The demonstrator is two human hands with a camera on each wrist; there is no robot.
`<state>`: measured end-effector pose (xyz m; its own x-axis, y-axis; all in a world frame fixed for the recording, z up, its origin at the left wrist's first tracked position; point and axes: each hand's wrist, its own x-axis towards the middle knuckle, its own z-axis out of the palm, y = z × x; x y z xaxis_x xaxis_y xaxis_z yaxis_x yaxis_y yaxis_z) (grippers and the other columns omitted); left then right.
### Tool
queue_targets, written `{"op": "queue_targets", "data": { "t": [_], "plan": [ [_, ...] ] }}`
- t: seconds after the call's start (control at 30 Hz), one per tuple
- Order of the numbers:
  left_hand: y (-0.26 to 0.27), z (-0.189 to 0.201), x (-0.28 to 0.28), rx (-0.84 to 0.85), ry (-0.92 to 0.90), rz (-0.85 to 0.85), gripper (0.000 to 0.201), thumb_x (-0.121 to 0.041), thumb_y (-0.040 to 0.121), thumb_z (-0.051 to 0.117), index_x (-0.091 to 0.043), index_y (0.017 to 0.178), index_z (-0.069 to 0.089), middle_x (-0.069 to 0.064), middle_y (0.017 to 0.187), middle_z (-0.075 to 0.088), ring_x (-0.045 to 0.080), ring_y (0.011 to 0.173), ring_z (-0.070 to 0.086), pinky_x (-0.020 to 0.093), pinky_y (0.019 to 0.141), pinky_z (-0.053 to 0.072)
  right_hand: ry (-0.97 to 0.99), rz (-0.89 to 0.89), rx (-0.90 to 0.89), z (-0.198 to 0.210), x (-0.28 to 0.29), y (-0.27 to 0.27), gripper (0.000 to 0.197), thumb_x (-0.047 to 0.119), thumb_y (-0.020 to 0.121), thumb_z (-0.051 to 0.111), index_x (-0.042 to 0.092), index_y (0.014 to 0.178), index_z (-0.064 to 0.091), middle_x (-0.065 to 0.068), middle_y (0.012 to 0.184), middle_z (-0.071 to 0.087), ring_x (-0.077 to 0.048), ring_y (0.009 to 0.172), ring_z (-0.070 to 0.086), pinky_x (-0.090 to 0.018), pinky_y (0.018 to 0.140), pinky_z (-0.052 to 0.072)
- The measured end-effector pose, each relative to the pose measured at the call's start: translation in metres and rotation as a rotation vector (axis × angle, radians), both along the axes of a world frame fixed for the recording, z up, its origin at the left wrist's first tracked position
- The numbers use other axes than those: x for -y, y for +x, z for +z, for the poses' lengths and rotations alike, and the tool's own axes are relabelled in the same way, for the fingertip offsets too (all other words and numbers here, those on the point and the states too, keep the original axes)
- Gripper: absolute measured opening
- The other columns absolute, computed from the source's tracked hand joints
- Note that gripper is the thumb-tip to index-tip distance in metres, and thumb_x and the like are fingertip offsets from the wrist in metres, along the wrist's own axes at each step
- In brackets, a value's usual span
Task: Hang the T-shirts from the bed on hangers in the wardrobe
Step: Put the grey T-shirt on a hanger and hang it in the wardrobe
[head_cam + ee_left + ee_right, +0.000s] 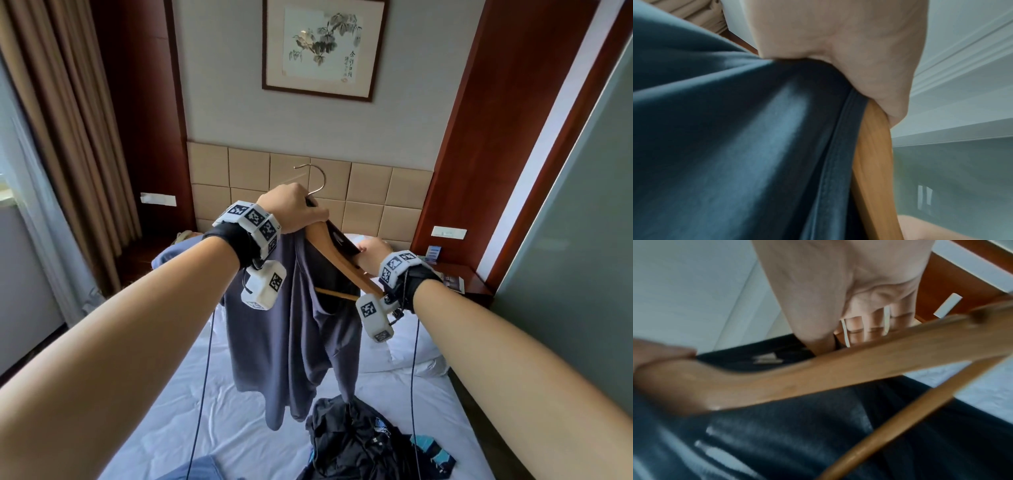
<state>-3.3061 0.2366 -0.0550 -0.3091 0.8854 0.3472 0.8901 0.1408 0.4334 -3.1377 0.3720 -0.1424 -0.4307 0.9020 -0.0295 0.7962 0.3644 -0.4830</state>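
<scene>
We hold the hanger point(337, 246) above the bed point(239, 394), left hand point(294, 209) at its top below the hook point(313, 180), right hand point(371, 255) on its right arm. The T-shirt point(284, 329) hangs beneath. A clothes pile point(363, 442) lies on the bed nearer us; the headboard point(370, 192) stands behind.

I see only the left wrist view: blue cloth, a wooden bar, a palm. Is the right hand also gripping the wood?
Observer: No, the right hand pinches the neckline of the dark blue T-shirt beside the bare arm of the wooden hanger.
Operator: Where is the hook?
Observer: The metal hook stands free above the left hand.
Operator: Are other clothes waiting?
Observer: A black crumpled garment lies on the white bed sheet.
</scene>
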Motion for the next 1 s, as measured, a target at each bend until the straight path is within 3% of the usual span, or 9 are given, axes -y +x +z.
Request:
{"op": "queue_targets", "data": {
  "t": [0.1,0.13,0.2,0.3,0.43,0.57,0.7,0.83,1.0],
  "plan": [
    [-0.008,0.0,0.0,0.013,0.038,0.047,0.034,-0.053,0.077,0.062,-0.022,0.079,0.075,0.0,0.071,0.065,0.021,0.069,0.061,0.028,0.059,0.046,-0.09,-0.079,-0.038,-0.013,-0.027,0.008,0.02,0.028,0.071,0.058,0.016,0.08,0.071,-0.006,0.076,0.074,-0.027,0.075,0.073,-0.047,0.076,0.062],
    [-0.011,-0.001,0.0,0.018,0.054,0.068,0.035,-0.054,0.077,0.062,-0.022,0.08,0.075,0.001,0.075,0.067,0.022,0.072,0.063,0.028,0.061,0.047,-0.087,-0.104,-0.052,-0.005,-0.013,0.014,0.01,0.022,0.077,0.062,0.014,0.074,0.065,-0.008,0.079,0.071,-0.028,0.078,0.071,-0.043,0.08,0.061],
    [-0.014,-0.001,0.001,0.028,0.091,0.108,0.034,-0.054,0.076,0.063,-0.022,0.083,0.075,0.001,0.079,0.069,0.023,0.074,0.062,0.028,0.063,0.046,-0.089,-0.147,-0.074,0.005,0.008,0.025,0.02,0.016,0.088,0.063,0.021,0.071,0.055,-0.005,0.084,0.062,-0.023,0.078,0.062,-0.034,0.077,0.057],
    [-0.014,-0.003,0.002,0.03,0.125,0.134,0.033,-0.052,0.076,0.062,-0.023,0.084,0.074,0.0,0.078,0.067,0.024,0.074,0.061,0.028,0.064,0.044,-0.097,-0.179,-0.081,0.002,0.013,0.037,0.006,0.015,0.09,0.063,0.018,0.087,0.06,-0.003,0.091,0.061,-0.022,0.086,0.061,-0.032,0.078,0.055],
    [-0.011,-0.003,0.002,0.024,0.159,0.142,0.034,-0.053,0.076,0.062,-0.023,0.087,0.075,0.0,0.079,0.067,0.025,0.075,0.06,0.028,0.067,0.045,0.026,-0.22,0.122,-0.017,-0.01,0.045,0.027,0.021,0.087,0.063,0.01,0.111,0.067,-0.006,0.107,0.067,-0.027,0.098,0.066,-0.032,0.083,0.056],
    [-0.009,0.0,0.001,0.015,0.193,0.15,0.029,-0.051,0.078,0.063,-0.025,0.087,0.075,0.0,0.077,0.065,0.026,0.076,0.057,0.027,0.069,0.04,0.212,-0.264,0.327,-0.005,0.011,0.051,0.03,0.017,0.095,0.051,0.009,0.122,0.062,-0.017,0.128,0.058,-0.038,0.118,0.057,-0.037,0.089,0.046],
    [-0.005,-0.001,0.0,0.014,0.204,0.17,0.032,-0.05,0.077,0.062,-0.022,0.086,0.075,0.0,0.071,0.063,0.027,0.074,0.058,0.027,0.066,0.039,0.381,-0.179,0.51,-0.007,0.011,0.052,0.028,0.01,0.093,0.048,0.013,0.116,0.062,-0.012,0.123,0.063,-0.034,0.113,0.061,-0.035,0.078,0.042],
    [-0.004,-0.001,0.0,-0.005,0.205,0.187,0.034,-0.051,0.077,0.06,-0.02,0.084,0.074,0.0,0.07,0.064,0.028,0.074,0.06,0.027,0.065,0.039,0.449,-0.089,0.652,-0.002,0.014,0.049,0.035,0.006,0.093,0.049,0.013,0.126,0.059,-0.009,0.126,0.061,-0.031,0.119,0.059,-0.036,0.08,0.042],
    [-0.001,-0.003,0.003,-0.004,0.196,0.173,0.032,-0.049,0.077,0.061,-0.019,0.079,0.073,0.0,0.069,0.063,0.028,0.074,0.06,0.028,0.066,0.042,0.284,-0.112,0.534,0.007,0.01,0.046,0.036,0.013,0.088,0.061,0.016,0.124,0.06,-0.011,0.123,0.063,-0.034,0.114,0.062,-0.035,0.085,0.049]
  ]
}}
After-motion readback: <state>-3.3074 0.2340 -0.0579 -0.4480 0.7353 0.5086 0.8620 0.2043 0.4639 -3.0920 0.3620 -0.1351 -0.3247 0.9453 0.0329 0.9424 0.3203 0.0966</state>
